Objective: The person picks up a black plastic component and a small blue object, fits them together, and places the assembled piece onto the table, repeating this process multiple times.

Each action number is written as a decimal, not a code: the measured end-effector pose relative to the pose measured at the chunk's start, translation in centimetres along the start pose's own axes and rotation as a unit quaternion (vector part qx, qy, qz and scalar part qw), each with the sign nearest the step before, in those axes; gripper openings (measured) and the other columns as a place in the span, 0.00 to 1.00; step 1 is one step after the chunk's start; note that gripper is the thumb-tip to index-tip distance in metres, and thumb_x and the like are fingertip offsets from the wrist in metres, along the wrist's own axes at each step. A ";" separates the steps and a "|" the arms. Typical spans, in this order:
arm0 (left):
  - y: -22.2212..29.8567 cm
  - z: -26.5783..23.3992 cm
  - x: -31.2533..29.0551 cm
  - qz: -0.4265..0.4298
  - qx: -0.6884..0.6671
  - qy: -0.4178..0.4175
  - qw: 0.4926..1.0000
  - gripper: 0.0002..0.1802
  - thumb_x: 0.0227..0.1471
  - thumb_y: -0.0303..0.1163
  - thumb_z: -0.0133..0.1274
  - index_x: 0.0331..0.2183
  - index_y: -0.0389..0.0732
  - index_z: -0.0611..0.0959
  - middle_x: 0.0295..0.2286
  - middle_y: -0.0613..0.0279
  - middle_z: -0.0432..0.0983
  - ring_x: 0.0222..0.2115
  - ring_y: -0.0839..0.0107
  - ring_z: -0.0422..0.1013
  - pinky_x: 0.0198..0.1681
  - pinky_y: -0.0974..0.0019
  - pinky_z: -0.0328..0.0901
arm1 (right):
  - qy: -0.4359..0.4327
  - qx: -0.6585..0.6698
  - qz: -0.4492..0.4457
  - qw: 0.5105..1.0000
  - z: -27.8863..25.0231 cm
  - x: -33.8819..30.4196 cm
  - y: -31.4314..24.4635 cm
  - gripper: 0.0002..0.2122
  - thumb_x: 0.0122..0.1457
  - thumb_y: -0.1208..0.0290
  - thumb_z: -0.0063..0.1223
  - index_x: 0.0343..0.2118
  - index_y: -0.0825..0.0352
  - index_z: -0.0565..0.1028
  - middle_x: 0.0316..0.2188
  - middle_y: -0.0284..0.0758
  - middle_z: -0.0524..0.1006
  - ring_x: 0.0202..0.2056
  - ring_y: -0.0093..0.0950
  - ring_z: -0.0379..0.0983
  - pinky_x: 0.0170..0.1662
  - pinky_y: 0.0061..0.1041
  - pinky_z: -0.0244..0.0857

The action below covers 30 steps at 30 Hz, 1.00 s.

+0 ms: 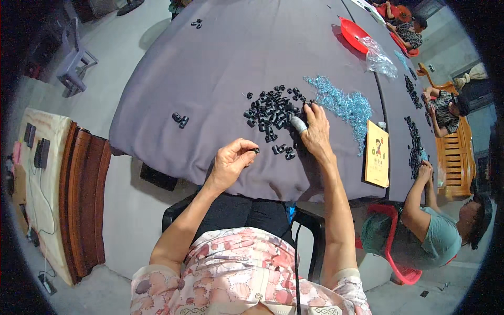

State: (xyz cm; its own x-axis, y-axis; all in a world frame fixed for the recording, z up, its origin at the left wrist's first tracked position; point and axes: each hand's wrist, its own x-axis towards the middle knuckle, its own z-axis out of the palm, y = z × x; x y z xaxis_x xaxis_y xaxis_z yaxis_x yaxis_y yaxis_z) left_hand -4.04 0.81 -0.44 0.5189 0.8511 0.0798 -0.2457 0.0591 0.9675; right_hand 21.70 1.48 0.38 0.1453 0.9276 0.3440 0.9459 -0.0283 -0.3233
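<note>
My left hand [233,163] is closed in a pinch on a small black plastic piece [255,150] above the table's near edge. Farther right, my right hand [316,134] reaches down at the right side of a pile of small black plastic pieces [270,110]. Its thumb wears a pale grey finger cover [298,124] and stands apart from the bent fingers, whose tips are partly hidden among the pieces. Beyond that hand spreads a heap of tiny shiny blue-silver pieces [344,105]. Several black pieces [284,151] lie loose between my hands.
Grey cloth covers the table [220,68]. A few black pieces [180,120] lie at the left. A yellow booklet [377,155], a red basin [353,35] and a clear plastic bag [380,60] are at the right. A person in green [438,220] works at the adjoining table.
</note>
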 end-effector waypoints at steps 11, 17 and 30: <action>0.0 0.3 0.0 0.002 0.001 0.005 1.000 0.06 0.51 0.23 0.49 0.35 0.37 0.77 0.22 0.71 0.69 0.23 0.85 0.63 0.26 0.80 0.59 | -0.026 0.027 -0.025 0.999 -0.1 0.7 0.0 0.29 0.53 0.51 0.49 0.50 0.70 0.64 0.53 0.48 0.60 0.56 0.47 0.52 0.56 0.42 0.48; 0.1 0.0 -0.2 0.015 0.017 0.009 1.000 0.06 0.51 0.21 0.49 0.35 0.36 0.77 0.23 0.71 0.69 0.23 0.85 0.63 0.26 0.79 0.59 | 0.061 0.045 -0.024 0.997 -1.2 2.2 0.3 0.18 0.55 0.61 0.50 0.46 0.66 0.70 0.46 0.44 0.68 0.48 0.42 0.63 0.49 0.38 0.57; -0.1 0.1 0.0 -0.003 -0.002 0.012 1.000 0.07 0.50 0.23 0.51 0.35 0.37 0.77 0.23 0.72 0.70 0.23 0.85 0.63 0.27 0.79 0.61 | 0.031 -0.155 0.034 0.987 0.4 9.3 6.6 0.10 0.46 0.74 0.49 0.31 0.56 0.80 0.32 0.37 0.75 0.36 0.39 0.68 0.40 0.39 0.61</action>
State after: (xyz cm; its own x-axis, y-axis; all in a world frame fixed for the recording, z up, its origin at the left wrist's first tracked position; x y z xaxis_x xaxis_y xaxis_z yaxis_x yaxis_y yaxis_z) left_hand -3.89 0.77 -0.54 0.4996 0.8635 0.0689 -0.2464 0.0654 0.9670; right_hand 29.21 10.05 1.08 0.2202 0.8951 0.3878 0.9752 -0.2115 -0.0657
